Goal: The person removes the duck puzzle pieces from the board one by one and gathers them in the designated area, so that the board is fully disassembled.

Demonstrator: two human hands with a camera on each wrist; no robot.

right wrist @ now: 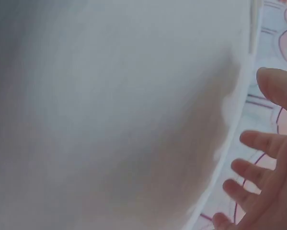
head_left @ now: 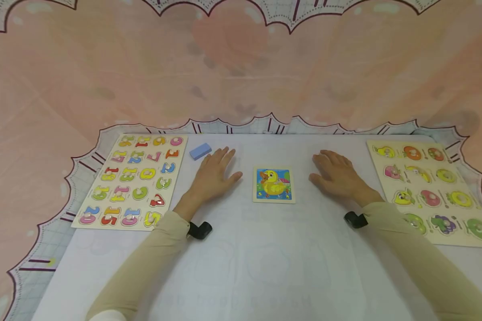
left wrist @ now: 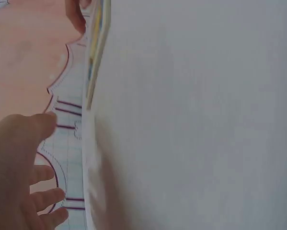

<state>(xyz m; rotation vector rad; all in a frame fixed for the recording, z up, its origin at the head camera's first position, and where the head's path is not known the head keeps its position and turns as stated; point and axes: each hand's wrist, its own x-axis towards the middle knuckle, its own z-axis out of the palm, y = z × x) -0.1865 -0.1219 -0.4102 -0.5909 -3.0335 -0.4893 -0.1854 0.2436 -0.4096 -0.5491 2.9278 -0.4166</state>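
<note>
Duck picture puzzle (head_left: 274,185), one, square, pale-bordered, face up on the white table (head_left: 241,267), lying between left hand (head_left: 213,177) and right hand (head_left: 340,176), touching neither; hands well apart, fingers loosely extended; blue block (head_left: 201,151) beside the left.

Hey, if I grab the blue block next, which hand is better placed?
Probably your left hand: it looks empty and is close beside the blue block. Your right hand also looks empty but sits beyond the duck puzzle.
</note>
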